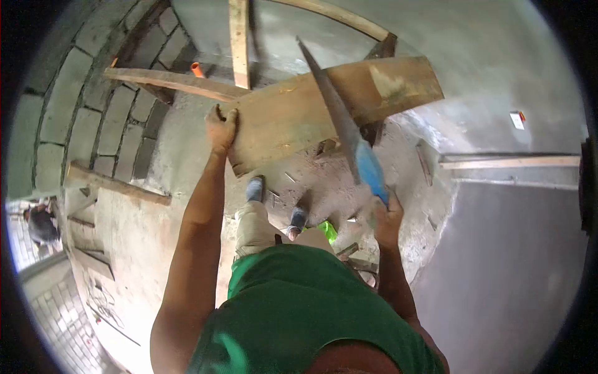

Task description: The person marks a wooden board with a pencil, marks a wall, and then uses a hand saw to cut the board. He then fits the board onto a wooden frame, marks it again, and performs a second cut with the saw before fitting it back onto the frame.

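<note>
My left hand [222, 128] is closed on the near left end of a wide wooden board [280, 121], its fingers at the top edge. The board lies slanted across wooden supports, its far end up to the right. My right hand [389, 218] is wrapped round the blue handle of a handsaw [372, 172]. The saw's long dark blade points away from me and crosses over the board, right of its middle. Beneath the board, part of the support is hidden.
A wooden beam [168, 81] and an upright post [240, 43] stand behind the board. Loose timber [118, 184] lies to the left. Offcuts and a bright green bag [327, 231] are near my feet. A block wall [65, 96] rises left; another person [42, 224] is far left.
</note>
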### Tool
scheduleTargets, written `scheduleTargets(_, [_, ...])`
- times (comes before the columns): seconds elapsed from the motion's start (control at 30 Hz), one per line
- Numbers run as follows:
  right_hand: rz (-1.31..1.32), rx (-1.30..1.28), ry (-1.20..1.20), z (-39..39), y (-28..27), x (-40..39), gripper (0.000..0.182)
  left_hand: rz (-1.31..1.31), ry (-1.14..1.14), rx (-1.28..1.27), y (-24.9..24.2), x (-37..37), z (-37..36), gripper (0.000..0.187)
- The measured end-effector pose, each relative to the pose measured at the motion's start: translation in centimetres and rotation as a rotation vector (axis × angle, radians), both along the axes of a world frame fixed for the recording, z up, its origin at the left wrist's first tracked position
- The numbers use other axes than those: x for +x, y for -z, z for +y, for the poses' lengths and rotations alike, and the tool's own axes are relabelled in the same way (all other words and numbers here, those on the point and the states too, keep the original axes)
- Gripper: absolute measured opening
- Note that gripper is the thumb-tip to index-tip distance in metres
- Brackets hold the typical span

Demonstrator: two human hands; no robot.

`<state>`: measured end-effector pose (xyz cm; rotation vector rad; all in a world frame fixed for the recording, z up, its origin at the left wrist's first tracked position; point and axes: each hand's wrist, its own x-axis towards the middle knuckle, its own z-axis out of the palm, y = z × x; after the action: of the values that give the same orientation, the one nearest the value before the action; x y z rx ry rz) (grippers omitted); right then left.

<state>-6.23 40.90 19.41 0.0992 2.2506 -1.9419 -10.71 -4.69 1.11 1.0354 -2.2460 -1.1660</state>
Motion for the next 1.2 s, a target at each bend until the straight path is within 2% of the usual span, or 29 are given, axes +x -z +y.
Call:
scheduleTargets(0.07, [0.278,0.191,-0.201,-3.2,0.6,-1.0,0.028,-0.133,-0.064,-0.61,0.3,-0.2,0.8,0.072])
scheduleTargets(0.1, [0.281,0.184,-0.198,-5.1,0.4,-1.3,0.028,-0.131,-0.064,-0.618,-1.3,-0.4,1.7,0.072])
scheduleTargets(0.17, [0.002,0.076,-0.224,-8.5,-0.6,-1.4,0.022,-0.37,0.103,-0.53,-4.4,-0.4,3.0,0.068])
scheduleTargets(0.2, [0.0,0.084,-0.216,-9.7,-0.2,-1.2,0.022,-0.366,0.101,-0.419,-5.9,-0.5,2.7,0.066])
scheduleTargets(0.33, [0.056,0.077,-0.257,-14.2,1.2,-1.5,0.029,-0.239,0.079,-0.378,-4.2,-1.0,0.0,0.062])
scheduleTargets(0.43, [0.123,0.14,-0.246,-17.1,1.1,-1.7,0.027,-0.138,0.127,-0.339,-6.0,-3.0,-1.8,0.058])
scheduleTargets(0.5, [0.132,0.178,-0.229,-18.5,0.9,-1.5,0.024,-0.164,0.262,-0.505,-7.4,-4.1,-2.5,0.051])
scheduleTargets(0.53, [0.086,0.183,-0.206,-19.3,0.9,-1.4,0.028,-0.337,0.252,-0.601,-8.4,-4.7,-2.0,0.044])
scheduleTargets(0.57, [0.041,0.184,-0.182,-19.9,0.9,-1.4,0.031,-0.334,0.261,-0.596,-7.0,-5.4,-2.5,0.044])
scheduleTargets(0.63, [0.024,0.18,-0.158,-21.0,0.6,-1.1,0.033,-0.093,0.364,-1.01,-0.4,-8.5,-3.9,0.033])
scheduleTargets(0.67, [0.009,0.172,-0.142,-21.3,0.6,-0.9,0.035,-0.017,0.532,-0.816,-0.5,-9.7,-4.0,0.036])
scheduleTargets(0.7, [0.002,0.18,-0.129,-21.4,0.6,-0.6,0.035,-0.014,0.546,-0.807,-0.3,-10.4,-3.7,0.036])
scheduleTargets(0.77, [0.057,0.285,-0.147,-21.3,0.5,-0.6,0.037,-0.462,0.759,-0.543,-1.2,-12.1,-2.8,0.043])
scheduleTargets(0.8, [0.051,0.297,-0.141,-21.2,0.6,-0.9,0.037,-0.34,0.555,-0.529,0.6,-13.0,-2.4,0.054])
scheduleTargets(0.87, [0.21,0.372,-0.193,-21.1,0.8,-1.6,0.04,-0.372,0.535,-0.431,0.7,-13.9,-1.9,0.051])
scheduleTargets(0.9, [0.205,0.377,-0.193,-20.9,0.7,-1.9,0.04,-0.406,0.502,-0.346,0.2,-14.1,-1.8,0.049])
scheduleTargets(0.93, [0.172,0.403,-0.199,-20.6,0.4,-1.8,0.041,-0.411,0.503,-0.34,0.3,-14.0,-1.6,0.049])
scheduleTargets(1.0, [0.136,0.424,-0.207,-20.0,-0.6,-1.4,0.042,-0.288,0.454,-0.527,1.1,-13.8,-1.8,0.056])
scheduleTargets(1.07, [-0.079,0.389,-0.182,-19.3,-2.4,-0.3,0.044,-0.328,0.424,-0.463,0.2,-13.6,-1.4,0.059])
scheduleTargets(1.1, [-0.082,0.391,-0.186,-19.0,-3.4,0.2,0.044,-0.364,0.391,-0.397,-0.1,-13.5,-1.2,0.063])
scheduleTargets(1.17, [-0.174,0.418,-0.191,-19.0,-5.0,0.8,0.044,-0.367,0.415,-0.443,-0.2,-13.6,-1.5,0.061])
scheduleTargets(1.2, [-0.089,0.438,-0.183,-19.4,-4.8,0.9,0.043,-0.367,0.441,-0.492,-0.2,-13.6,-1.6,0.06])
